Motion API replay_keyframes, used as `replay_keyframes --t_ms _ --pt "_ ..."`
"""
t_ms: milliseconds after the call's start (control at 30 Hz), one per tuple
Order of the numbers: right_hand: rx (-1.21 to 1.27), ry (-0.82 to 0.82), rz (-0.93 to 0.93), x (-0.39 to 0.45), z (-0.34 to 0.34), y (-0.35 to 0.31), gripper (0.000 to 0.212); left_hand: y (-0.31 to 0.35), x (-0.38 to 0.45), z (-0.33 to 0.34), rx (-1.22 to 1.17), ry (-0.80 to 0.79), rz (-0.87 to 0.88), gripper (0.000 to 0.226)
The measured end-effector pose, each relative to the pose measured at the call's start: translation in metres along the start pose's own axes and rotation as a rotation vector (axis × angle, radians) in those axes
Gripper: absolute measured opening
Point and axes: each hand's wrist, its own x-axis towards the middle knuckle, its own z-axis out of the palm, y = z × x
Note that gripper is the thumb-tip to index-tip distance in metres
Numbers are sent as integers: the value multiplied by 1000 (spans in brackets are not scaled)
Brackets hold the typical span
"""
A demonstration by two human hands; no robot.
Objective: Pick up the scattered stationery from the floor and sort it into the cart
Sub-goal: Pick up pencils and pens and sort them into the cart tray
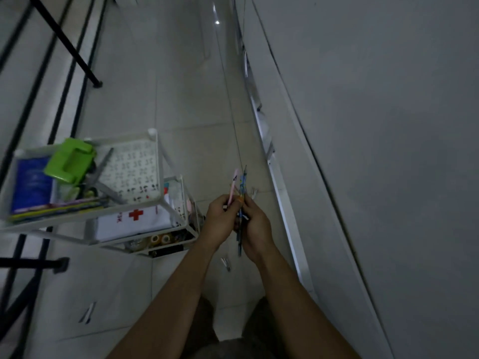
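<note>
Tiled floor [181, 86], dim. Both my left hand [219, 216] and right hand [255, 224] grip a pen bundle [241, 203] beside the cart [160, 161]. Top tier part-filled; clips [226, 264] left on floor.

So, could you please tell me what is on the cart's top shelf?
On the top shelf: a green hole punch, scissors, a blue book. Whatever lies beneath them is covered.
</note>
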Motion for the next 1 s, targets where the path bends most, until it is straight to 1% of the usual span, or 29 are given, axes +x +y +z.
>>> replay_keyframes --t_ms 67,167,233,333,467,567,700,800,900,967,1000 --pt "-25 10 -16 -12 20 -20 34 23 -11 -11 -6 -4 22 18" --pt "-91 15 -40 -25 49 -38 24 49 -17 -32 14 13 64 21" --pt "-157 2 -54 -31 69 -44 17 59 -16 -49 23 24 79 25" --pt "-232 -13 -109 -32 96 -45 16 69 -15 -75 25 32 125 24" --pt "-290 -43 -183 -36 132 -43 15 76 -17 -116 3 60 193 23" --pt "-364 -70 -226 -35 161 -39 11 74 -14 -151 -23 111 227 22" --pt "-436 -78 -207 -32 196 -25 8 72 -10 -201 -4 211 268 23" --pt "-484 -51 -206 -27 218 -10 7 61 -5 -239 -58 169 260 22" --pt "-544 -69 -216 -19 238 3 7 49 2 -276 143 124 267 18" --pt "-575 -54 -214 -13 250 11 7 42 4 -297 287 81 242 15" --pt "-583 -35 -227 -9 255 16 8 38 6 -307 331 56 217 19"
